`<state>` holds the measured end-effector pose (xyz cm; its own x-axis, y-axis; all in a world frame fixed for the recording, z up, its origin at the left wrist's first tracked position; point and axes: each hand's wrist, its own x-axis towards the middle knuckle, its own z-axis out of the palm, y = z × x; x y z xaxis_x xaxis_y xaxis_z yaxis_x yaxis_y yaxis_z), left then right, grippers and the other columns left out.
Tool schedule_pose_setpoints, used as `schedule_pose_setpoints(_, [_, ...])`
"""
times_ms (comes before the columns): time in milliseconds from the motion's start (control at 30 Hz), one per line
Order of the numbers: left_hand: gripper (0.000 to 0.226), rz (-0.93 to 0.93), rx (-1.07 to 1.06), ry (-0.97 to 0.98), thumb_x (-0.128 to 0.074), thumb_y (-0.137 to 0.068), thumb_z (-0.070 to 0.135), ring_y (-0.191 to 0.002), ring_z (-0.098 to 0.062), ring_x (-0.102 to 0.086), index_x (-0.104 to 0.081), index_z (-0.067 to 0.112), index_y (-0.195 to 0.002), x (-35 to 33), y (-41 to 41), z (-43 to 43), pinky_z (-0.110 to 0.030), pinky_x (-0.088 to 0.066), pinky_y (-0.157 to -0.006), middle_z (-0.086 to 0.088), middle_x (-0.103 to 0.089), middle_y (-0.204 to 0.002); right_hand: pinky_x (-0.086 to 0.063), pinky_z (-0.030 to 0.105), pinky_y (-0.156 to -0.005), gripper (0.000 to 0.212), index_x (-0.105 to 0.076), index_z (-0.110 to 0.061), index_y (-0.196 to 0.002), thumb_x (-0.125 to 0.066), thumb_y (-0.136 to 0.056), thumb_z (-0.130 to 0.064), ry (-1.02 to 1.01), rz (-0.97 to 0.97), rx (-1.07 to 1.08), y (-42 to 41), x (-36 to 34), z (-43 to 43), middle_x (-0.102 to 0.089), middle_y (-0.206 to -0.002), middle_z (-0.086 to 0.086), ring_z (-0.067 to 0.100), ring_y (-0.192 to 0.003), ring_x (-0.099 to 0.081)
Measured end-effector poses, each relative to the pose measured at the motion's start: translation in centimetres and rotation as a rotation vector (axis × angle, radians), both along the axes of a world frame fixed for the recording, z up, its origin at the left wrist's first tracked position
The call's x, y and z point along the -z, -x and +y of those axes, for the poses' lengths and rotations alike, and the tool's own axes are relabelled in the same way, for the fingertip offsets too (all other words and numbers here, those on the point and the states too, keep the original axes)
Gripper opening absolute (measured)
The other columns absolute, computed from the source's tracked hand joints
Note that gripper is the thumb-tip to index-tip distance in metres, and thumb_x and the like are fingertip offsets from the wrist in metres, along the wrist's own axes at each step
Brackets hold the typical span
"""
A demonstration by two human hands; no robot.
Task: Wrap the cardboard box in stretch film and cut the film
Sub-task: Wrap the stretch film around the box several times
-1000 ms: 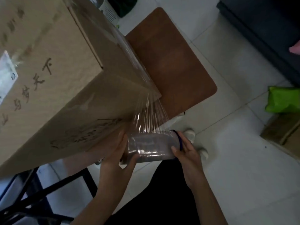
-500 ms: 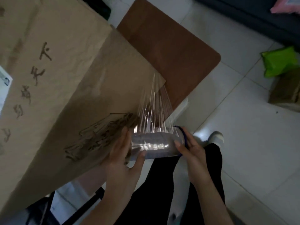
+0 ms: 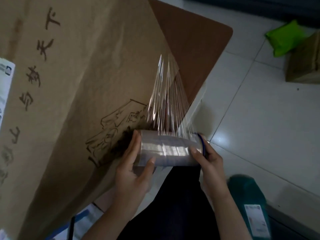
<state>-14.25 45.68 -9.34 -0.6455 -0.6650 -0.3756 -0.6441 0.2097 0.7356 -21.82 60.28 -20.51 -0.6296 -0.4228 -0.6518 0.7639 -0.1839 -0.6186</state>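
Note:
A large brown cardboard box (image 3: 83,94) with dark printed characters fills the left of the view and rests on a brown table (image 3: 192,42). A roll of clear stretch film (image 3: 169,149) lies level just below the box's near right corner. My left hand (image 3: 135,172) grips the roll's left end, thumb over the front. At the roll's right end, by a blue ring, is my right hand (image 3: 211,161). A pleated band of stretched film (image 3: 166,96) runs from the roll up to the box's right edge.
White tiled floor (image 3: 259,127) lies to the right. A green bag (image 3: 287,38) leans on a small cardboard box (image 3: 304,64) at the far right. A dark teal parcel (image 3: 251,205) with a white label sits on the floor by my right forearm. My dark trouser legs are below the roll.
The view has shifted closer over the box's near face. Both hands have kept hold of the roll, and the film band between roll and box corner has grown longer.

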Motion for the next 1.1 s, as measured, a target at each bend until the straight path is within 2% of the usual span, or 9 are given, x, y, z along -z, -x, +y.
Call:
schedule_pose_setpoints(133, [0.066,0.020,0.102,0.069,-0.064,-0.085,0.031,-0.137,0.002,-0.029,-0.032,0.041,-0.141,0.1,-2.5,0.2,-0.037,-0.035,-0.111,0.026,-0.032,-0.149,-0.055,0.022,-0.075,0.030,-0.073,-0.022,-0.107,-0.069,-0.077,-0.026,-0.018,0.023,0.020,-2.5,-0.2,0.1,-0.077,-0.101,0.003,0.018,-0.096,-0.071])
schedule_pose_setpoints(233, [0.069,0.039,0.160,0.111,-0.062,-0.084,0.034,-0.137,0.000,-0.031,-0.027,0.044,-0.142,-0.3,-3.9,0.5,-0.032,-0.035,-0.109,0.020,-0.034,-0.150,-0.055,0.022,-0.077,0.027,-0.075,-0.020,-0.100,-0.068,-0.077,-0.033,-0.026,0.043,0.047,-4.7,-0.6,0.4,-0.078,-0.097,0.002,0.018,-0.096,-0.071])
schedule_pose_setpoints(333, [0.072,0.069,0.250,0.177,-0.061,-0.084,0.033,-0.140,-0.003,-0.027,-0.022,0.038,-0.145,-1.0,-5.1,0.5,-0.033,-0.034,-0.111,0.014,-0.030,-0.153,-0.054,0.036,-0.092,0.039,-0.070,-0.014,-0.111,-0.067,-0.078,-0.036,-0.014,0.049,0.060,-6.6,-1.4,0.1,-0.075,-0.106,0.008,0.025,-0.106,-0.068])
schedule_pose_setpoints(400, [0.071,0.074,0.272,0.194,-0.059,-0.084,0.038,-0.141,0.001,-0.021,-0.020,0.044,-0.143,-1.4,-5.6,0.0,-0.020,-0.028,-0.111,0.022,-0.024,-0.152,-0.049,0.044,-0.100,0.046,-0.067,-0.012,-0.117,-0.066,-0.079,-0.038,-0.021,0.068,0.073,-7.6,-1.9,-0.1,-0.072,-0.113,0.013,0.028,-0.111,-0.065])
schedule_pose_setpoints(467, [0.071,0.078,0.307,0.205,-0.060,-0.084,0.036,-0.141,0.002,-0.019,-0.019,0.048,-0.141,-1.8,-6.2,-0.5,-0.014,-0.026,-0.109,0.023,-0.022,-0.152,-0.047,0.042,-0.103,0.046,-0.062,-0.014,-0.125,-0.063,-0.085,-0.035,-0.013,0.098,0.091,-8.4,-2.1,-0.2,-0.068,-0.120,0.014,0.027,-0.117,-0.062])
schedule_pose_setpoints(633, [0.071,0.074,0.397,0.197,-0.060,-0.085,0.030,-0.142,-0.004,-0.023,-0.020,0.045,-0.142,-1.8,-8.4,-1.7,-0.025,-0.027,-0.112,0.008,-0.028,-0.155,-0.042,0.036,-0.107,0.047,-0.050,-0.015,-0.138,-0.053,-0.092,-0.024,0.035,0.179,0.152,-11.3,-2.2,-0.4,-0.061,-0.134,0.005,0.019,-0.127,-0.055])
schedule_pose_setpoints(767, [0.071,0.080,0.447,0.183,-0.060,-0.084,0.028,-0.141,-0.007,-0.028,-0.022,0.035,-0.144,-1.7,-10.1,-2.6,-0.031,-0.031,-0.110,0.002,-0.031,-0.154,-0.037,0.047,-0.112,0.050,-0.046,-0.018,-0.141,-0.053,-0.093,-0.026,0.031,0.212,0.228,-13.9,-2.2,-1.0,-0.056,-0.141,0.004,0.020,-0.133,-0.049])
schedule_pose_setpoints(967, [0.073,0.123,0.591,0.207,-0.057,-0.085,0.035,-0.138,-0.002,-0.031,-0.020,0.027,-0.148,-2.1,-12.1,-4.3,-0.014,-0.029,-0.108,0.003,-0.034,-0.152,-0.033,0.053,-0.114,0.054,-0.045,-0.016,-0.142,-0.056,-0.090,-0.026,-0.002,0.198,0.394,-17.4,-2.4,-2.8,-0.057,-0.140,0.003,0.019,-0.132,-0.050])
schedule_pose_setpoints(1100, [0.072,0.158,0.664,0.196,-0.055,-0.086,0.039,-0.138,-0.002,-0.031,-0.018,0.030,-0.147,-2.4,-13.4,-5.3,-0.020,-0.032,-0.109,0.010,-0.031,-0.152,-0.033,0.051,-0.114,0.061,-0.043,-0.014,-0.143,-0.062,-0.087,-0.029,-0.013,0.159,0.511,-19.8,-2.6,-4.2,-0.055,-0.142,0.002,0.016,-0.132,-0.050])
